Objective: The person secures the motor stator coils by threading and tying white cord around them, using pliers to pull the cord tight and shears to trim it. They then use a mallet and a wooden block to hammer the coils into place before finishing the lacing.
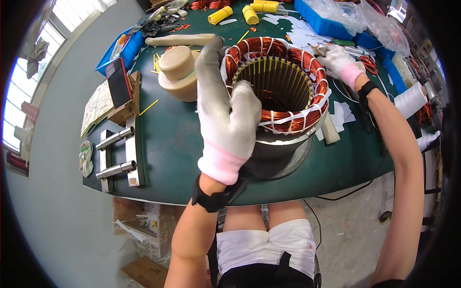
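Observation:
A motor stator (314, 103) stands upright on the table before me, its copper windings laced with white cord and yellow strips lining its slots. My left hand (225, 108), in a white and pink glove, is closed over the near-left part of its rim. The thumb lies at the inner edge and the fingers stretch along the outside. My right hand (340, 62), gloved alike, is beyond the stator's right side, among tools. Its fingers are bent together around something small that I cannot make out. Red-handled scissors (369, 65) lie just right of that hand.
A cream stepped block (177, 72) and a wooden stick (180, 40) are at the left. Nearer are metal bars with rods (116, 169) and a propped phone (118, 82). Blue bins (314, 19), yellow bundles (220, 16) and paper scraps (305, 34) lie at the back. A white thread spool (410, 100) stands right.

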A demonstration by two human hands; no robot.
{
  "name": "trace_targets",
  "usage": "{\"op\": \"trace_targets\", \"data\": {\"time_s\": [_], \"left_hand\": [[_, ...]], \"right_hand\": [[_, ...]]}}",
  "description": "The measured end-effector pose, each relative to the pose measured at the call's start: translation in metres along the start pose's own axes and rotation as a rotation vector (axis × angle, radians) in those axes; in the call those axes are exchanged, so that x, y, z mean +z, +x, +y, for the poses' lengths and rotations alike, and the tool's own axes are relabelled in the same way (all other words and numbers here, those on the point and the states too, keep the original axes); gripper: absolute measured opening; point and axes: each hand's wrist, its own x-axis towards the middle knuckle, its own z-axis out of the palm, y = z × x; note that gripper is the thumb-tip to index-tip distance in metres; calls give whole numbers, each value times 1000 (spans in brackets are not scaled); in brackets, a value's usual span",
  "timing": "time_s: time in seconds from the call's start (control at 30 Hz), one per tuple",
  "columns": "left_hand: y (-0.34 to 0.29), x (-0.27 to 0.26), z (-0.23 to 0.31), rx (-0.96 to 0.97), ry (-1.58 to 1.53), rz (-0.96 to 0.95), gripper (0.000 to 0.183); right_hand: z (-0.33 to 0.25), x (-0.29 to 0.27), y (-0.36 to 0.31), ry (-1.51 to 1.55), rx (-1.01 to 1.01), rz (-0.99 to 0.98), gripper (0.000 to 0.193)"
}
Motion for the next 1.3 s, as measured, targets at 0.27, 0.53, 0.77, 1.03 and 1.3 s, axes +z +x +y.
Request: {"op": "trace_targets", "data": {"time_s": [0.27,0.53,0.77,1.03,1.3], "left_hand": [[59,-22,-51,-205,-450,-743,63],[12,-10,38,405,502,-639,18],[-13,-27,27,364,464,-503,9],[6,-42,-2,380,384,-442,17],[8,-41,-11,394,288,-475,19]], "right_hand": [[34,-34,-47,177,275,249,22],[-38,-81,-151,2340,687,334,22],[-110,-146,-181,2305,528,70,21],[-129,-169,-191,773,98,458,19],[-134,-177,-170,367,47,561,25]]}}
